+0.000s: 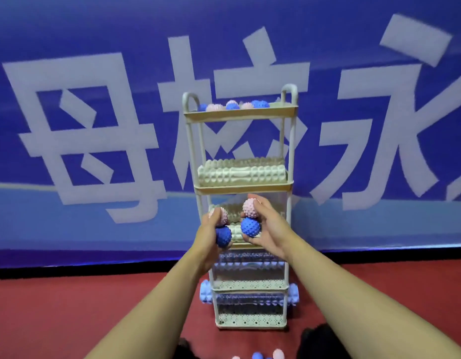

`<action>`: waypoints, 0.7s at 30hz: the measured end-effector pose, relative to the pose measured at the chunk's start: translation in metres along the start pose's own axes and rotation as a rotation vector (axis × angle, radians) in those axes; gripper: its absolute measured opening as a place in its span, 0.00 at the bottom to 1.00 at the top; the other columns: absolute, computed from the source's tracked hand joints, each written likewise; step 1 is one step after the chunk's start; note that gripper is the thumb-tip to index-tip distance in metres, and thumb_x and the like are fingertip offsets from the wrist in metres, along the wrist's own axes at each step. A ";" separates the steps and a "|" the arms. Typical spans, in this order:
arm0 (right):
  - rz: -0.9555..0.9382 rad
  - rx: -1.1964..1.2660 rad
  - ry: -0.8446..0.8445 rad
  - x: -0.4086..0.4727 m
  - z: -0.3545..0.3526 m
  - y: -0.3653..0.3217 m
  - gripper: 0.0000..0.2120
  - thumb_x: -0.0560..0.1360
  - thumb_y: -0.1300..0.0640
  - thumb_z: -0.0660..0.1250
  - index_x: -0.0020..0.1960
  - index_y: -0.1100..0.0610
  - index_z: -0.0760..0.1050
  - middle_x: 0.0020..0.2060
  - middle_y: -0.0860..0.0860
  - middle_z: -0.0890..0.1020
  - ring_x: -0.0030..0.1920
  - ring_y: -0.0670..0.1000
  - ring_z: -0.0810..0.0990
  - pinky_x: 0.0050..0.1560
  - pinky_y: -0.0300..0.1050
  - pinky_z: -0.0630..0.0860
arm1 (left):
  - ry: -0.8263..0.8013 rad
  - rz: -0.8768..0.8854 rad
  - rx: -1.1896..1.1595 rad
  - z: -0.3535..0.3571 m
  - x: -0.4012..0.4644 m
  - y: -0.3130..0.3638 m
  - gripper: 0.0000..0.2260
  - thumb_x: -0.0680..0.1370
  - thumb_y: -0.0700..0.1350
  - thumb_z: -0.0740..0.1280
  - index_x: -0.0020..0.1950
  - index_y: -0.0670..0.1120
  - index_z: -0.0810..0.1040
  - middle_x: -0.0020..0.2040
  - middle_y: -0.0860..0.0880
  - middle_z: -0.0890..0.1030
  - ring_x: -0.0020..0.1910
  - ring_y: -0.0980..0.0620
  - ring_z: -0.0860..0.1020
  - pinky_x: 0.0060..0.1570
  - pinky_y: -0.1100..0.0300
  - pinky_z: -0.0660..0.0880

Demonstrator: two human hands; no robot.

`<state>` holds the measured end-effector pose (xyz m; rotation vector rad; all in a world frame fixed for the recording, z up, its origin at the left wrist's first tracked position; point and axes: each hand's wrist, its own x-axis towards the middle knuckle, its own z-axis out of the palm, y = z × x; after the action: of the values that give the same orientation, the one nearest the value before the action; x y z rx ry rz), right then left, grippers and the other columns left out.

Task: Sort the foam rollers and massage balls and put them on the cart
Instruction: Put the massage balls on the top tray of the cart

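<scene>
Tiered cart (239,114): standing upright on the red floor (68,307) against a blue banner (94,125) with large white characters.

Top shelf: holding pink and blue spiky massage balls (234,105).

Second shelf: carrying a cream ridged foam roller (242,172); another cream roller is showing partly behind the hands on the shelf below.

Lower shelves: holding pale blue rollers (250,263), one (206,291) sticking out past both sides of the cart.

Left hand (210,237): gripping a pink ball (220,215) stacked on a blue ball (223,235).

Right hand (268,229): gripping a pink ball (251,208) above a blue ball (250,226).

Both hands are hovering in front of the cart's middle shelves.

Floor, bottom edge: more balls (257,355) lying loose.
</scene>
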<state>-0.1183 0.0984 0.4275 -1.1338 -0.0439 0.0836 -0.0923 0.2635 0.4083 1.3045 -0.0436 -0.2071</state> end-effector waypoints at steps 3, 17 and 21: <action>-0.085 -0.105 -0.047 0.001 0.020 -0.053 0.11 0.84 0.50 0.59 0.64 0.45 0.74 0.52 0.55 0.79 0.46 0.53 0.76 0.46 0.52 0.73 | -0.004 0.119 0.083 0.009 0.002 0.051 0.11 0.83 0.57 0.59 0.52 0.50 0.72 0.47 0.48 0.76 0.38 0.50 0.73 0.37 0.56 0.72; -0.516 -0.870 0.095 0.095 0.051 -0.268 0.14 0.84 0.44 0.54 0.63 0.49 0.71 0.43 0.50 0.82 0.34 0.41 0.77 0.35 0.35 0.71 | 0.032 0.628 0.587 0.077 0.085 0.266 0.19 0.80 0.64 0.58 0.56 0.48 0.73 0.44 0.50 0.79 0.39 0.52 0.74 0.39 0.56 0.72; -0.518 -1.312 0.090 0.135 0.038 -0.297 0.16 0.83 0.38 0.52 0.64 0.44 0.69 0.52 0.47 0.82 0.51 0.44 0.81 0.53 0.46 0.77 | 0.121 0.687 0.870 0.088 0.134 0.292 0.18 0.79 0.65 0.60 0.55 0.51 0.73 0.47 0.52 0.81 0.43 0.54 0.79 0.38 0.58 0.72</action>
<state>0.0259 0.0195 0.7111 -2.3906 -0.3474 -0.5374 0.0635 0.2280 0.7010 2.0720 -0.5166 0.5403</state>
